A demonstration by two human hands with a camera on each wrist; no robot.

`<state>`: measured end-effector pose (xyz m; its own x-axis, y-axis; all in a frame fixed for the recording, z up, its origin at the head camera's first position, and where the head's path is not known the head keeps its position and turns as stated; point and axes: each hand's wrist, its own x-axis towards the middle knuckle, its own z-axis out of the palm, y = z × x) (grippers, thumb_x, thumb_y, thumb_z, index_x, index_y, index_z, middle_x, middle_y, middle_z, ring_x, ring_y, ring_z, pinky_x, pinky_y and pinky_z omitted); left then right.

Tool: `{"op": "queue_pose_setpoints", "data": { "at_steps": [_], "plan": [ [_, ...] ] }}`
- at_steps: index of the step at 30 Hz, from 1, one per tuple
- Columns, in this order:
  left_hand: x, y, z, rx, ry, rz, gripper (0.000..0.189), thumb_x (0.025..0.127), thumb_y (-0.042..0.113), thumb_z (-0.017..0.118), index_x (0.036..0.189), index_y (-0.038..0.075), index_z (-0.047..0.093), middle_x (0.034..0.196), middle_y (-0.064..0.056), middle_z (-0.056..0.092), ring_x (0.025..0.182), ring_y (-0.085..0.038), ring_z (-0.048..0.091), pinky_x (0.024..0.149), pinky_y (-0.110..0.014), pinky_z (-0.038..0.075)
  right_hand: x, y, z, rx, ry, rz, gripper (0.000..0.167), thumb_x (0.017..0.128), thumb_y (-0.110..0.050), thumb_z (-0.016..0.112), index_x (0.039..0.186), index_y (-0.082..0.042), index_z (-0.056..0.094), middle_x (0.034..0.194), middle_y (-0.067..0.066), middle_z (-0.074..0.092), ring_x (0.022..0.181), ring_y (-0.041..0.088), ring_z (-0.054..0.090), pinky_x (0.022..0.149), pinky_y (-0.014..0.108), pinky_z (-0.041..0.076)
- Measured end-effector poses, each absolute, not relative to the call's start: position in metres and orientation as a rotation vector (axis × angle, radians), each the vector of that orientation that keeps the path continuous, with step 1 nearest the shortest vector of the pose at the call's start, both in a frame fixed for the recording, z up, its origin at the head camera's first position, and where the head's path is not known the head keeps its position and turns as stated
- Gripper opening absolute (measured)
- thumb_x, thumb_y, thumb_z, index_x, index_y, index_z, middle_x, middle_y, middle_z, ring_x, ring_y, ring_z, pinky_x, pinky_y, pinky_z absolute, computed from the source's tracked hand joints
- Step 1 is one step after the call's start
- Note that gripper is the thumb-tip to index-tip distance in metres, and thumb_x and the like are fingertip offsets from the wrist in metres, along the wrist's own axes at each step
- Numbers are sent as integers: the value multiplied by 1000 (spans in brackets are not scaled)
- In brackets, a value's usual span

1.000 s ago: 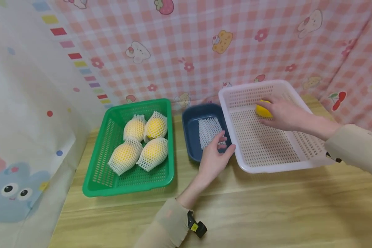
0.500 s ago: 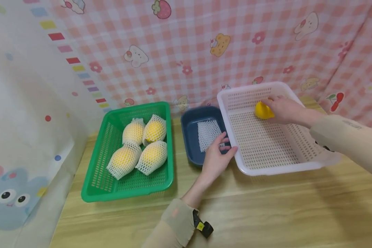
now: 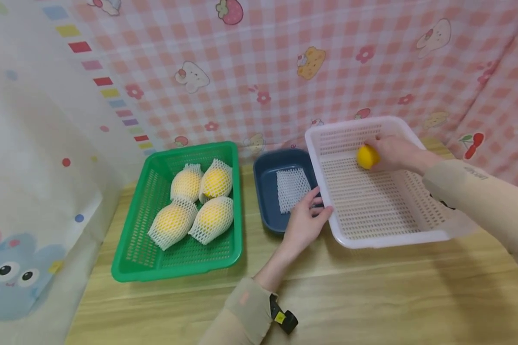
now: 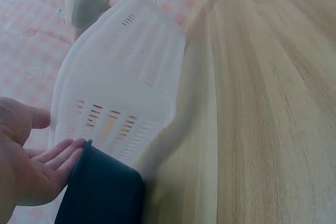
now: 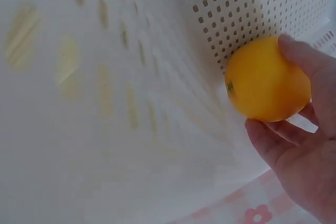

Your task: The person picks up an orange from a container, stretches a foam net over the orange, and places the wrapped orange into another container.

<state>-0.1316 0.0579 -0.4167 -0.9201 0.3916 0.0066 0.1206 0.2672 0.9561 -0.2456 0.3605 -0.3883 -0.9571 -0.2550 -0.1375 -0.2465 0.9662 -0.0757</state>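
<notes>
My right hand [image 3: 394,152] holds a yellow lemon [image 3: 367,157] inside the white slotted basket [image 3: 393,241]. In the right wrist view, thumb and fingers curl round the lemon [image 5: 268,80], its small green stem end facing left. My left hand [image 3: 304,223] reaches between the dark blue dish [image 3: 264,203] and the white basket, fingers fairly straight. Its thumb lies at the basket's near-left rim. In the left wrist view its fingertips meet the edge of the blue dish [image 4: 105,192]. A flat white foam net sleeve [image 3: 292,189] lies in the dish.
A green slotted basket [image 3: 177,273] stands on the left with several yellow fruits [image 3: 172,223] in white foam nets. All containers sit on a wood-grain table [image 3: 349,297]. Behind them hangs a pink checked cloth [image 3: 263,57]; a pale printed cloth [image 3: 21,143] covers the left side.
My right hand has turned and closed round the lemon, which has shifted slightly. My left thumb has come to the white basket's rim.
</notes>
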Motion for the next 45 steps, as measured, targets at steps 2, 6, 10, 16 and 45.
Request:
{"op": "queue_pose_setpoints", "data": {
  "at_steps": [2,6,10,16,45],
  "plan": [
    [-132,59,-416,490,2298,1711,60,102,16,66,158,4,45,137,-20,71,117,-29,76,91,-28,64,-246,360,-387,-346,2952,-78,78,86,-20,83,149,9,46,138,42,57,118,53,61,109,66,49],
    [-133,61,-417,510,2288,1709,61,103,16,66,158,4,45,138,-20,70,117,-30,76,93,-28,64,-244,357,-385,-291,2913,-83,81,87,-19,82,153,7,42,134,37,60,108,44,61,108,65,50],
    [-134,62,-418,527,2285,1695,61,103,18,67,157,3,44,139,-21,70,117,-29,76,93,-26,63,-241,356,-383,-300,2911,-59,76,86,-19,83,147,6,47,126,32,65,98,38,60,103,61,53],
    [-135,63,-419,553,2270,1672,62,103,20,66,158,2,43,142,-22,68,120,-29,75,95,-26,62,-235,354,-383,-283,2904,19,74,78,-25,88,138,3,54,121,27,67,95,34,61,96,57,55],
    [-138,55,-425,513,2293,1656,63,104,24,66,160,8,42,143,-17,68,121,-28,74,94,-30,63,-129,290,-316,-724,3142,-308,78,69,-27,96,136,-8,62,122,13,71,93,26,67,87,50,63]
  ]
}}
